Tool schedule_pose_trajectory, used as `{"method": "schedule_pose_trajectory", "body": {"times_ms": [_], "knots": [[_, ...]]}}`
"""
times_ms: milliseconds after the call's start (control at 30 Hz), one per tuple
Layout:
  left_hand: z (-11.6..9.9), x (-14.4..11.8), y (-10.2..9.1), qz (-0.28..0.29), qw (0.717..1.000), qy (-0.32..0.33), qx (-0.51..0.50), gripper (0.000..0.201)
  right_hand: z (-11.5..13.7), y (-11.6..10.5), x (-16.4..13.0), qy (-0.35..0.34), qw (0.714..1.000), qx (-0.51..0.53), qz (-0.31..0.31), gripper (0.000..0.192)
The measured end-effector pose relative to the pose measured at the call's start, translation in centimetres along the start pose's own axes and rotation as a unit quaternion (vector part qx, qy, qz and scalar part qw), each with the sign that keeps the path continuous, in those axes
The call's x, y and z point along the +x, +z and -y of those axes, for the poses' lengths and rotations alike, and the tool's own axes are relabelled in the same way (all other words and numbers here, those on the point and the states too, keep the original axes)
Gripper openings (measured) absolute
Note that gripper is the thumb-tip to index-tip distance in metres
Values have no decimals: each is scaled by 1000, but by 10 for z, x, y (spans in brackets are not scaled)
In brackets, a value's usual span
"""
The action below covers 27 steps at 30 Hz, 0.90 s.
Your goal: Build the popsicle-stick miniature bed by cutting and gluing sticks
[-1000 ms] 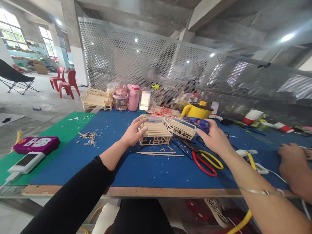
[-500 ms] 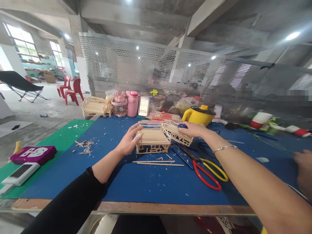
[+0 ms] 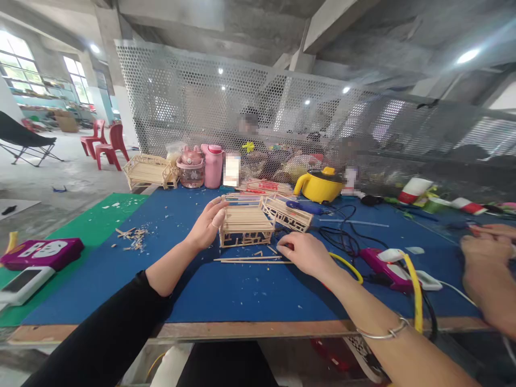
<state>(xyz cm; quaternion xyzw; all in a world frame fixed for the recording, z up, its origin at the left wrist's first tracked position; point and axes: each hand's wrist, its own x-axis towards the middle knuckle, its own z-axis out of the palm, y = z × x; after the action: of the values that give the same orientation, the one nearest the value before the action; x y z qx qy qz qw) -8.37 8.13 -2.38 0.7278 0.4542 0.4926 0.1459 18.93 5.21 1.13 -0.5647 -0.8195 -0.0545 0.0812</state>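
Our two hands are apart. L hand [image 3: 207,223] rests w/ its fingers at the left side of the stick model [image 3: 246,223], which stands on the blue mat [image 3: 161,285], approx. in the middle; if it presses or only touches, we can't tell. R hand [image 3: 306,252] is low, fingers curled, near the right end of the thin sticks [image 3: 245,260]; we can't tell if it holds smth.

Smaller stick frame [image 3: 288,213] is just beside the model, to the right. A moment ago R hand had the blue tool [image 3: 305,208]; now this lies by the far edge of the smaller frame, so R hand is, we judge, free for small pieces.

Containers, farther away, left to right: see-through jar [image 3: 191,172] w/ lid on, pink bottle [image 3: 213,167] closed, yellow pot [image 3: 322,189] lidded too. Contents of all 3: not clear to us.
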Motion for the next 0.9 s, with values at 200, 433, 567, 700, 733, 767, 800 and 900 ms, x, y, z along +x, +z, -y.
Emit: {"method": "schedule_pose_trajectory", "body": {"times_ms": [200, 433, 567, 700, 733, 767, 800, 900], "knots": [[-1, 0, -1, -5, 1000, 0, 6, 55, 6, 16, 7, -1, 1000, -7, 20, 18], [0, 1, -1, -17, 1000, 4, 2, 53, 21, 17, -5, -15, 999, -32, -19, 21], [3, 1, 0, -22, 1000, 7, -3, 51, 35, 18, -9, -98, 987, -2, -131, 20], [4, 1, 0, -30, 1000, 6, -9, 51, 50, 25, 7, -231, 932, -55, -276, 19], [4, 1, 1, -31, 999, 8, -10, 50, 53, 27, 13, -250, 923, -67, -285, 19], [4, 1, 1, -31, 999, 10, -12, 49, 56, 29, 18, -263, 918, -75, -288, 19], [4, 1, 1, -32, 999, 13, -14, 49, 58, 30, 23, -273, 914, -80, -288, 19], [5, 1, 2, -33, 999, 22, -22, 49, 62, 34, 32, -296, 903, -97, -296, 20]]}}
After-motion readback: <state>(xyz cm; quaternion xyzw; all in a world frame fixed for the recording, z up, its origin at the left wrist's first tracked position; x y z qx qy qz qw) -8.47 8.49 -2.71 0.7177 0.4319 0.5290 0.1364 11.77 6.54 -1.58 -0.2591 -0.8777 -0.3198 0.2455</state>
